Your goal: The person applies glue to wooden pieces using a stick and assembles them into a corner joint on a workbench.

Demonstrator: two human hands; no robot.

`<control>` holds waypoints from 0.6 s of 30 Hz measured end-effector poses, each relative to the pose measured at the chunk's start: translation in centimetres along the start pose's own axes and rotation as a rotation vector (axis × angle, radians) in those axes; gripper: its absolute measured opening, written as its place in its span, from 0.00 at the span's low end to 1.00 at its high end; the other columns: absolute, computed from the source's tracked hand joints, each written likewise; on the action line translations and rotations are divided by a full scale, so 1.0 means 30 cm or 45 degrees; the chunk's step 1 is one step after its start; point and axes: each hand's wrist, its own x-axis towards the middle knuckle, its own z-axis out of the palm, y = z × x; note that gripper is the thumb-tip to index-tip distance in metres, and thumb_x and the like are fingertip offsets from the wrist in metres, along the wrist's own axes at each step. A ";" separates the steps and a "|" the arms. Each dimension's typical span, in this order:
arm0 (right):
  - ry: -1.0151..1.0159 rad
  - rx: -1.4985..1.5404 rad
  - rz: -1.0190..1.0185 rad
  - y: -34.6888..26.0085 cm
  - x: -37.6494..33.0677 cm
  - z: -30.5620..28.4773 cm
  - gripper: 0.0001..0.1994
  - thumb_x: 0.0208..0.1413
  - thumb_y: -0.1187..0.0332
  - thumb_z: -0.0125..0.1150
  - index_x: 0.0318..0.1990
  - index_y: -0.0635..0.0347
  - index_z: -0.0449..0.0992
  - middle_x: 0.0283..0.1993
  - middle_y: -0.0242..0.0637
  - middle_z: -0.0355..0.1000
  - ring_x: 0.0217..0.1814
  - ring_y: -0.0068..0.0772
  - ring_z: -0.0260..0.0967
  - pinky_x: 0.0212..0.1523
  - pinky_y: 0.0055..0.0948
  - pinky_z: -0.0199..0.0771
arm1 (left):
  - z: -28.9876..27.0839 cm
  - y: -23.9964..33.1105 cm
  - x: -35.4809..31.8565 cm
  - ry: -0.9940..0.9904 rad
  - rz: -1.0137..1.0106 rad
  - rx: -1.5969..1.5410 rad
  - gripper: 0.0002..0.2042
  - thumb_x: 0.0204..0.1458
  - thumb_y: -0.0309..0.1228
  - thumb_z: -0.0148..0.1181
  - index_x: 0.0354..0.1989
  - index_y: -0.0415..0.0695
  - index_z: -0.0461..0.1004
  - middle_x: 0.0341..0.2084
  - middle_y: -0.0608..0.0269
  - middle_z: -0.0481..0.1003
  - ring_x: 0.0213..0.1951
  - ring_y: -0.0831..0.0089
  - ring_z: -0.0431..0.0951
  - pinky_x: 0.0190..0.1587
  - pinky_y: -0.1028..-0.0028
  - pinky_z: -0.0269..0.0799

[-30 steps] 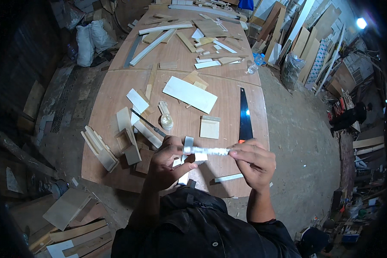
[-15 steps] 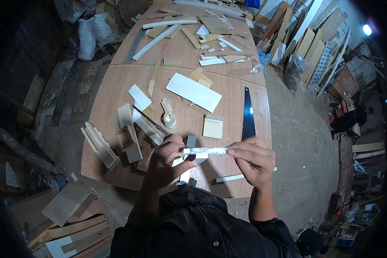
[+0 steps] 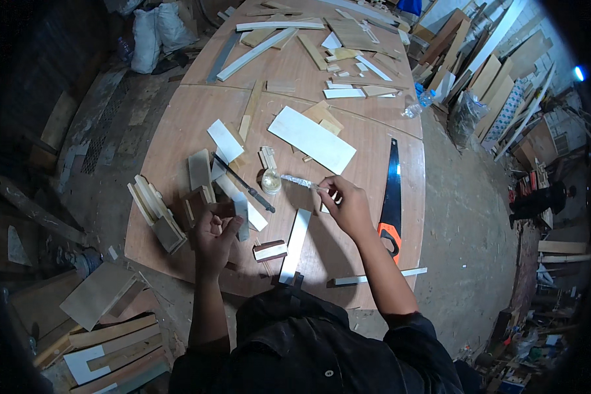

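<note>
My left hand [image 3: 215, 233] is closed around a small wooden piece [image 3: 241, 218] with a pale grey-white face, its thumb against the side. My right hand [image 3: 343, 203] pinches a thin stick [image 3: 300, 181] smeared with white, shiny stuff. The stick's tip points at a small round jar [image 3: 271, 183] of pale, glue-like paste and reaches its rim. Left of the jar lies a dark, slender tool [image 3: 243, 184] like a file. A small brown block with a white top [image 3: 270, 251] rests between my hands, beside a white strip [image 3: 296, 246].
An orange-handled handsaw [image 3: 391, 203] lies at the table's right side. A white board [image 3: 312, 139] sits beyond the jar. Stacked wooden pieces [image 3: 152, 207] stand at the left edge. Offcuts cover the far end, near a plastic bottle [image 3: 425, 98]. A person [image 3: 542, 198] is far right.
My hands have moved apart. The right one took the stick from the wooden piece forward to the jar; the left one moved left with the piece. The view shifted slightly.
</note>
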 end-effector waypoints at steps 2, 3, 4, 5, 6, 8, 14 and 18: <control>-0.066 -0.074 -0.028 0.060 0.051 0.072 0.07 0.55 0.71 0.67 0.41 0.60 0.78 0.28 0.42 0.77 0.28 0.38 0.77 0.32 0.33 0.76 | -0.029 -0.021 0.003 0.149 -0.034 0.170 0.13 0.56 0.30 0.69 0.46 0.41 0.75 0.40 0.64 0.79 0.40 0.79 0.75 0.46 0.74 0.68; -0.097 -0.112 -0.047 0.084 0.078 0.110 0.07 0.56 0.71 0.67 0.41 0.60 0.79 0.29 0.42 0.77 0.29 0.37 0.78 0.32 0.32 0.76 | -0.042 -0.032 0.007 0.201 -0.013 0.203 0.13 0.56 0.30 0.69 0.46 0.41 0.75 0.39 0.64 0.79 0.40 0.79 0.75 0.46 0.74 0.68; -0.102 -0.136 -0.054 0.101 0.103 0.153 0.07 0.55 0.71 0.66 0.41 0.59 0.78 0.28 0.42 0.76 0.29 0.39 0.77 0.33 0.36 0.77 | -0.055 -0.042 0.011 0.253 -0.021 0.342 0.14 0.56 0.32 0.69 0.47 0.41 0.74 0.40 0.64 0.79 0.39 0.79 0.74 0.45 0.74 0.68; -0.128 -0.190 -0.121 0.118 0.124 0.185 0.07 0.55 0.71 0.66 0.40 0.59 0.78 0.28 0.43 0.76 0.29 0.40 0.77 0.33 0.37 0.77 | -0.062 -0.054 0.015 0.281 -0.076 0.362 0.14 0.56 0.32 0.69 0.46 0.42 0.74 0.40 0.64 0.79 0.39 0.79 0.74 0.45 0.74 0.67; -0.165 -0.246 -0.162 0.134 0.144 0.215 0.07 0.55 0.71 0.66 0.40 0.59 0.78 0.27 0.44 0.76 0.30 0.41 0.77 0.34 0.38 0.77 | -0.066 -0.068 0.019 0.299 -0.095 0.352 0.15 0.55 0.32 0.70 0.46 0.42 0.74 0.40 0.64 0.79 0.40 0.79 0.74 0.44 0.74 0.67; -0.244 -0.331 -0.202 0.158 0.181 0.269 0.06 0.54 0.72 0.65 0.39 0.59 0.77 0.29 0.47 0.76 0.33 0.46 0.77 0.36 0.42 0.77 | -0.071 -0.094 0.027 0.385 -0.195 0.390 0.15 0.55 0.33 0.70 0.45 0.43 0.73 0.40 0.65 0.79 0.40 0.80 0.74 0.44 0.74 0.66; -0.396 -0.434 -0.344 0.213 0.265 0.413 0.12 0.53 0.73 0.57 0.45 0.59 0.78 0.35 0.51 0.78 0.40 0.52 0.77 0.42 0.46 0.79 | -0.050 -0.148 0.071 0.387 -0.105 0.255 0.13 0.55 0.28 0.70 0.45 0.40 0.74 0.38 0.65 0.78 0.40 0.80 0.74 0.44 0.76 0.68; -0.499 -0.540 -0.418 0.253 0.279 0.509 0.09 0.51 0.72 0.57 0.39 0.61 0.79 0.41 0.46 0.79 0.47 0.46 0.76 0.44 0.41 0.81 | -0.039 -0.156 0.118 0.375 -0.283 0.353 0.13 0.56 0.26 0.69 0.45 0.40 0.73 0.39 0.63 0.78 0.40 0.80 0.75 0.43 0.75 0.70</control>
